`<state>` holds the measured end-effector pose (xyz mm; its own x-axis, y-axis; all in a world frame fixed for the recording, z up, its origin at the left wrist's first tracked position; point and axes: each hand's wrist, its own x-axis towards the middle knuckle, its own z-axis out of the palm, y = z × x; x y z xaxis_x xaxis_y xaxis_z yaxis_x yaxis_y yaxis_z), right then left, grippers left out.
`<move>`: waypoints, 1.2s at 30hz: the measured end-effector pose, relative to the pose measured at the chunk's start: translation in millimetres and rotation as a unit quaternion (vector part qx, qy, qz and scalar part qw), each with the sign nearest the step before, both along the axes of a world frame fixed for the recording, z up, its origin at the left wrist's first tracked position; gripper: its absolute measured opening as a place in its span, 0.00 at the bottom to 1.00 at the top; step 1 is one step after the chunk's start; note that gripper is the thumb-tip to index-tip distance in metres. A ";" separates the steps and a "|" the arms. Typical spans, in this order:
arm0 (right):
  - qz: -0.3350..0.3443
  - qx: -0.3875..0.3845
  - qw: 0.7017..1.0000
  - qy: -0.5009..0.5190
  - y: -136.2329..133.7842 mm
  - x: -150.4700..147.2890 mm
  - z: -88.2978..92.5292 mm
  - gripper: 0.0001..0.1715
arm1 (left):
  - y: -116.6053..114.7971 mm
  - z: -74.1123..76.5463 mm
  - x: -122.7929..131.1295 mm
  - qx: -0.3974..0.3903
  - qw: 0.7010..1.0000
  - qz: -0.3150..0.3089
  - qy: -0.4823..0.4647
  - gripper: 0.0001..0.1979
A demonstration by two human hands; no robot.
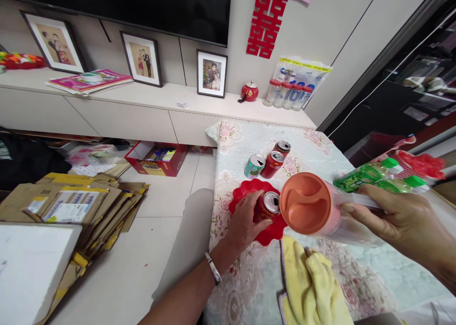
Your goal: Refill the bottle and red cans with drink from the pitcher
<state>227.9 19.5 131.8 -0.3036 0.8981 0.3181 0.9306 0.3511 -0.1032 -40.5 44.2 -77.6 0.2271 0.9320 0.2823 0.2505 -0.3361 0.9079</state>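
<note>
My left hand (245, 220) is wrapped round a red drink can (268, 206) that stands on a red scalloped plate (274, 234). My right hand (395, 220) holds a clear plastic jug with an orange lid (306, 204), tipped on its side with the lid facing me, just right of the can. Behind the plate stand two more red cans (272, 164) (282, 148) and a teal can (254, 166). Green-capped bottles (370, 175) lie on the table behind my right hand.
A yellow cloth (309, 282) lies at the near edge of the floral-covered table (249, 135). Flattened cardboard boxes (81, 206) and a red box (156, 159) are on the floor at left. A low cabinet (142, 106) with photo frames, a red teapot and jars runs along the wall.
</note>
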 end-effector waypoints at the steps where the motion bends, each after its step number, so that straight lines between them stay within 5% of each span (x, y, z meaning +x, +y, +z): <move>1: 0.000 -0.001 1.000 0.002 0.0 0.1 -0.2 0.26 | 0.3 -0.1 -0.2 0.000 1.000 -0.001 0.000 0.41; 14: 0.072 0.062 0.994 -0.051 3.0 -1.1 3.6 0.28 | -1.4 2.6 -0.3 0.005 1.000 -0.002 0.002 0.40; 36: 0.072 0.070 0.993 -0.070 1.2 1.4 3.6 0.28 | -2.2 5.1 -1.0 -0.003 1.000 -0.005 -0.004 0.40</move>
